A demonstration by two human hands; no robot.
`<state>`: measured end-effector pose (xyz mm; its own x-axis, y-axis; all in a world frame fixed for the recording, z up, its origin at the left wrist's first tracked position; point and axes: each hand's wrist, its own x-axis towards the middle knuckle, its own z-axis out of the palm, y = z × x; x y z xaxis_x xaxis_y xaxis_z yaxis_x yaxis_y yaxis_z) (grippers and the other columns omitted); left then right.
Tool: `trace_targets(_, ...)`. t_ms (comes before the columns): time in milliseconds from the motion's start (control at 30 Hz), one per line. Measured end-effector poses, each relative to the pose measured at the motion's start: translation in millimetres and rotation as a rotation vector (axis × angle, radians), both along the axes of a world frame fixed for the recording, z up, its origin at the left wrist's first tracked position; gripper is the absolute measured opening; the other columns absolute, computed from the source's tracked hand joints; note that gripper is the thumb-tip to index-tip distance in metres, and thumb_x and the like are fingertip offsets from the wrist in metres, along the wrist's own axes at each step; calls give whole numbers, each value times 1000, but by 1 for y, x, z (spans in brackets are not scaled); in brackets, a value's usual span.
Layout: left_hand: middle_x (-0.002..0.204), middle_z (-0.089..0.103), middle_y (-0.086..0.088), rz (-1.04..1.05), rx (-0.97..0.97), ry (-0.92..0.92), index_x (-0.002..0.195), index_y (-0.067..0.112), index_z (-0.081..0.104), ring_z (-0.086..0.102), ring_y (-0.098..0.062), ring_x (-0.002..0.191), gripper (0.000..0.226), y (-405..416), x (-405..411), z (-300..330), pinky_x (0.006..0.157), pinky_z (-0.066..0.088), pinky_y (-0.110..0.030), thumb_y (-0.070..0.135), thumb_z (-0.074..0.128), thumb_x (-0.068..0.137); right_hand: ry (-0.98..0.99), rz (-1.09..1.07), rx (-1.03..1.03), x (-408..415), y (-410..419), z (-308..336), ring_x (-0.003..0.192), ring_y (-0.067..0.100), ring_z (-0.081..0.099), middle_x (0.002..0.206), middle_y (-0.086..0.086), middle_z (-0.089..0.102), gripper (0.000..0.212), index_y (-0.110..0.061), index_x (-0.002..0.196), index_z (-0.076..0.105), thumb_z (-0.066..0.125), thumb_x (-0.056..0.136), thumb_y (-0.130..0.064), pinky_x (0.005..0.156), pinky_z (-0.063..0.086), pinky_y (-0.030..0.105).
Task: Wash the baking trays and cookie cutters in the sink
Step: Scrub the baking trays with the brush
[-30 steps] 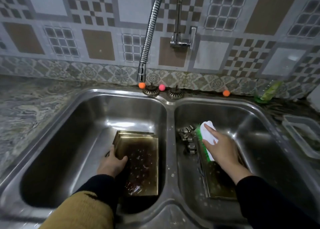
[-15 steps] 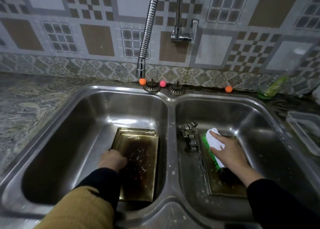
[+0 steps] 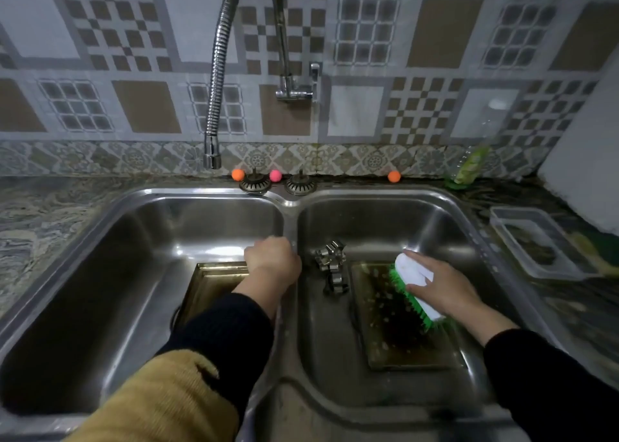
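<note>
1. Head view: a double stainless sink (image 3: 291,207) is set into a marbled counter (image 3: 40,220); its central divider serves as the landmark here.
2. Right of the divider, a baking tray (image 3: 385,324) lies flat on the basin floor, brassy at the rim and dark with brown residue and pale specks inside.
3. The right hand (image 3: 442,291) has its grip wrapped over the white back of a scrub brush (image 3: 415,287), whose green bristles press on the tray's right side.
4. Between the divider and this tray, a cluster of metal cookie cutters (image 3: 331,267) sits on the basin floor, just beside the tray's far left corner.
5. Left of the divider, stacked baking trays (image 3: 214,281) lie flat, largely hidden under the left forearm.
6. The left hand (image 3: 273,259) is over the far end of those trays, close against the divider; its fingers are curled, but whether they hold anything I cannot tell.
7. The left part of the left basin is bare steel; the right basin has room behind and in front of its tray.
8. Both trays run with their long axis from near rim to back wall, parallel to the divider; the brush lies diagonally, its far end pointing toward the divider.
9. A flexible faucet (image 3: 214,106) hangs above the left basin, left of the divider.
</note>
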<state>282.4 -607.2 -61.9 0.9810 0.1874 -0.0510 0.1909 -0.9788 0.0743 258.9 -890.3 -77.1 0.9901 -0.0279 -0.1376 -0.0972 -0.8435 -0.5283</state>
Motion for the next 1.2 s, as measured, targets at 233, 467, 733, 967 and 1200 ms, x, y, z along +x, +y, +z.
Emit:
trace_targets(233, 119, 62, -4, -108, -103, 57, 119, 21, 61, 57, -27, 112, 35, -84, -3, -23, 87, 47, -38, 30, 47, 88, -120, -61, 51, 18, -77, 51, 104, 17, 59, 130, -13, 51, 63, -41, 134, 48, 74, 79, -25, 85, 45, 29)
trace_targets(467, 116, 64, 1, -52, -371, 382, 117, 29, 58, 62, -22, 106, 36, -135, -12, -85, 89, 50, -37, 41, 46, 84, -254, -203, -4, 58, -159, 85, 119, 22, 53, 139, -6, 51, 58, -36, 131, 51, 72, 78, -27, 92, 45, 34)
trace_targets(733, 123, 57, -8, 39, -481, 385, 141, 26, 25, 60, -26, 106, 57, -152, -14, -122, 90, 50, -40, 26, 47, 89, -165, -217, -4, 86, -195, 33, 127, 23, 47, 146, -5, 43, 58, -33, 137, 46, 69, 83, -30, 94, 41, 31)
trace_targets(967, 109, 63, -8, 53, -397, 400, 122, 24, 50, 67, -28, 92, 50, -153, -12, -121, 76, 57, -37, 21, 54, 73, -153, -230, -71, 87, -199, 20, 120, 28, 53, 144, -4, 46, 60, -38, 141, 38, 63, 86, -40, 89, 49, 38)
trace_targets(1200, 113, 62, -12, 190, -347, 368, 115, 8, 52, 61, -29, 106, 34, -162, -17, -112, 82, 50, -36, 13, 57, 82, -162, -256, -43, 82, -193, 39, 121, 23, 52, 140, -5, 50, 56, -41, 136, 45, 66, 84, -37, 89, 49, 34)
